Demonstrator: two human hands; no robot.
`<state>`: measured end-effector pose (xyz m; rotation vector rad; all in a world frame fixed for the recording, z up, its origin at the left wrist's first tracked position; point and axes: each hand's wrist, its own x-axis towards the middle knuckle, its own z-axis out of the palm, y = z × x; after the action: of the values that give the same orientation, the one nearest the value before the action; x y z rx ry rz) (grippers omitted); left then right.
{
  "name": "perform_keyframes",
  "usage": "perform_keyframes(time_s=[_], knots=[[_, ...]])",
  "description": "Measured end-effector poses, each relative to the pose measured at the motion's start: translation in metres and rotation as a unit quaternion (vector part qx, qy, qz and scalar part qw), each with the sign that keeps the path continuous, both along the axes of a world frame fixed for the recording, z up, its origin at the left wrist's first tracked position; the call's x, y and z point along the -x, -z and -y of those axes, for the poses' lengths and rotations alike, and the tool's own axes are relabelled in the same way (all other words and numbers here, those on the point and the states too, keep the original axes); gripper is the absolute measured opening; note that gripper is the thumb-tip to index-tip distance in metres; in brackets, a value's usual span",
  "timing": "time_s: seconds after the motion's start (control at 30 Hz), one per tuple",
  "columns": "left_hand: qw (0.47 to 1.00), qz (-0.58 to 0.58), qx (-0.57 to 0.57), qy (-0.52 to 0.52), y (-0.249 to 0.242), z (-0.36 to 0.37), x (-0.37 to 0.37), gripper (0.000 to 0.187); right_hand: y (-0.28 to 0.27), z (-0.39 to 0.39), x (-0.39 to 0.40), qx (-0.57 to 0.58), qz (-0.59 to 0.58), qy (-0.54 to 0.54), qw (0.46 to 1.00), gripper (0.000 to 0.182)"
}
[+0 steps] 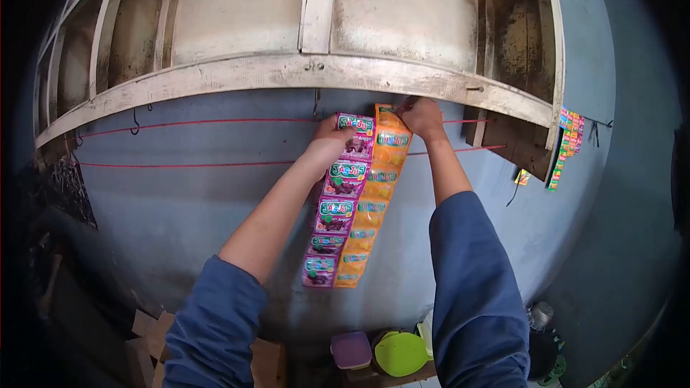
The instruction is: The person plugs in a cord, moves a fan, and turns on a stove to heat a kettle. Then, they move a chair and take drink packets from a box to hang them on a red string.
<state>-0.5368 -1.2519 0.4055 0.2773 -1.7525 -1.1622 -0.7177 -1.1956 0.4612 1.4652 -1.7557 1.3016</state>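
Both hands grip sachet strips: left point(332, 138) purple point(336, 201), right point(422, 116) orange point(374, 201).

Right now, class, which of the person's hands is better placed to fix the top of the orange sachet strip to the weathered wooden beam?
The right hand, probably: it grips the top of the orange sachet strip right under the weathered wooden beam. The left hand holds the purple sachet strip lower down.

Purple sachet strip point(338, 205), green-white lettering, touching orange sachet strip point(374, 201) on its right. Blue wall point(201, 201) behind; red cords point(194, 123) across it. Multicoloured sachet strip point(568, 145) far right. Below: purple lid point(351, 348), lime-green lid point(400, 353). Blue sleeves point(474, 287).
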Motion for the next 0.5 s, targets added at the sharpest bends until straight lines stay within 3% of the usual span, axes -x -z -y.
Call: perform_keyframes(time_s=[0.03, 0.1, 0.17, 0.2, 0.27, 0.33, 0.4, 0.47, 0.5], knots=[[1.000, -0.002, -0.010, -0.017, 0.005, -0.004, -0.002, 0.021, 0.004, -0.005, -0.007, -0.128, 0.016, 0.106, 0.986, 0.031], [0.999, -0.013, -0.038, -0.023, 0.014, -0.002, -0.005, 0.020, 0.019, -0.003, -0.005, -0.128, 0.018, 0.115, 0.985, 0.034], [0.999, -0.028, 0.035, -0.014, 0.025, 0.011, -0.005, 0.022, 0.043, -0.013, -0.006, 0.072, -0.087, 0.124, 0.986, 0.031], [0.999, -0.026, 0.035, -0.012, 0.028, 0.011, -0.008, 0.022, 0.061, -0.022, -0.011, 0.179, -0.151, 0.147, 0.961, 0.034], [0.999, -0.021, 0.011, -0.024, 0.029, -0.004, -0.015, 0.021, 0.103, -0.045, -0.023, 0.247, -0.125, 0.069, 0.959, 0.044], [0.999, -0.028, -0.015, -0.019, 0.034, -0.005, -0.014, 0.020, 0.166, -0.048, -0.028, 0.177, 0.025, -0.023, 0.984, 0.050], [0.999, -0.029, -0.021, -0.013, 0.037, -0.002, -0.011, 0.019, 0.230, -0.036, -0.029, 0.142, 0.170, -0.141, 0.965, 0.050], [0.999, -0.040, -0.021, -0.005, 0.040, 0.003, -0.008, 0.018, 0.266, -0.032, -0.025, 0.092, 0.253, -0.265, 0.926, 0.045], [0.999, -0.037, -0.022, -0.006, 0.041, 0.001, -0.008, 0.018, 0.275, -0.026, -0.020, 0.092, 0.255, -0.265, 0.925, 0.045]])
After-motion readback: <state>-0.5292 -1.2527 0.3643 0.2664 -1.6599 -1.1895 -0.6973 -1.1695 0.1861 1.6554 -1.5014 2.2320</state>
